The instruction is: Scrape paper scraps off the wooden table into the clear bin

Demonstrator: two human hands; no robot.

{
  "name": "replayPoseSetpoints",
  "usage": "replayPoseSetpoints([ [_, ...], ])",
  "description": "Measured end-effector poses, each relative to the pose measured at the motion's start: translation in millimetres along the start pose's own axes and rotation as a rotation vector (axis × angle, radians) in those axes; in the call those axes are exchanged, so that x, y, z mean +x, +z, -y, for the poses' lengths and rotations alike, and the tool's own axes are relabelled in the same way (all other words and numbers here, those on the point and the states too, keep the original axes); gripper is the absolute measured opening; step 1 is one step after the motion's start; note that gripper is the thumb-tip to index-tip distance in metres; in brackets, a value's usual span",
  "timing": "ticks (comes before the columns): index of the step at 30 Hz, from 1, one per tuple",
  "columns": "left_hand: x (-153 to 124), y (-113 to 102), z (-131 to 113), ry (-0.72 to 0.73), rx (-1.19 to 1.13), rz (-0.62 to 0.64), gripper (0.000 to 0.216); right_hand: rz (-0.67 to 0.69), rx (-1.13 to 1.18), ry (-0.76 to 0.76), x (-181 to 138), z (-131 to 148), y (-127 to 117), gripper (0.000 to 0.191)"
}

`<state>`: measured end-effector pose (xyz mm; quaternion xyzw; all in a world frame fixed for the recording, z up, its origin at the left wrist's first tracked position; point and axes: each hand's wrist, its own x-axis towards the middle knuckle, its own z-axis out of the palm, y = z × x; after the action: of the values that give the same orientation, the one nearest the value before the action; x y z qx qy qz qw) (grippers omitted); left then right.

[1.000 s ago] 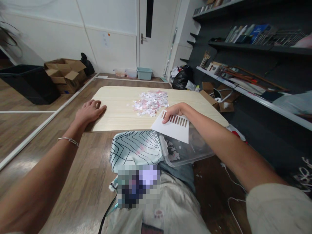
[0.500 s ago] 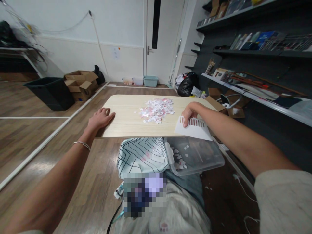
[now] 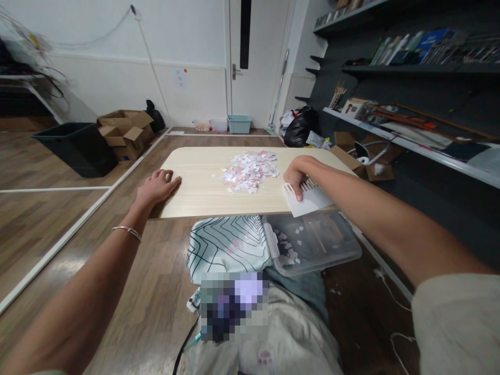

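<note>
A pile of small white and pink paper scraps (image 3: 252, 169) lies on the pale wooden tabletop (image 3: 195, 195). Against the table's left edge rests my left hand (image 3: 156, 186), holding nothing, fingers apart. My right hand (image 3: 296, 176) is closed on a white slotted sheet (image 3: 308, 202), thumb on its near face, to the right of the pile near the table's front edge. The hand and forearm cover part of the sheet's slots. Just below that edge, a clear plastic bin (image 3: 316, 255) has several scraps inside. Beside it on my lap is a patterned cloth (image 3: 226, 245).
Dark shelves (image 3: 406, 78) with goods line the right wall. A black waste bin (image 3: 78, 151) and open cardboard boxes (image 3: 127, 133) stand on the floor at left. A black bag (image 3: 302, 127) and a teal basket (image 3: 239, 124) are beyond the table.
My right hand has tilted the slotted sheet, so its lower corner now points more toward me. My left hand stays at the table edge. The view has shifted slightly.
</note>
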<state>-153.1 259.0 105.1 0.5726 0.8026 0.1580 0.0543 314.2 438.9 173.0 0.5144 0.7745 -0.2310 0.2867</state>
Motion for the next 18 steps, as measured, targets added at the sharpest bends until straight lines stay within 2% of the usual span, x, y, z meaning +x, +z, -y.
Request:
replayPoseSetpoints([
  [3, -1, 0, -1, 0.002, -0.005, -0.006, 0.081, 0.171, -0.038, 0.072, -5, -2, 0, 0.067],
  [7, -3, -4, -3, -0.004, -0.018, 0.006, 0.081, 0.244, -0.041, 0.08, -6, 1, 0, 0.065],
  [12, -4, -7, -4, -0.004, -0.024, 0.033, 0.082, 0.253, -0.055, 0.033, -13, 2, 0, 0.063],
  [18, 1, -1, 2, 0.005, -0.05, 0.004, 0.077, 0.169, -0.069, -0.023, -31, 3, 2, 0.066],
])
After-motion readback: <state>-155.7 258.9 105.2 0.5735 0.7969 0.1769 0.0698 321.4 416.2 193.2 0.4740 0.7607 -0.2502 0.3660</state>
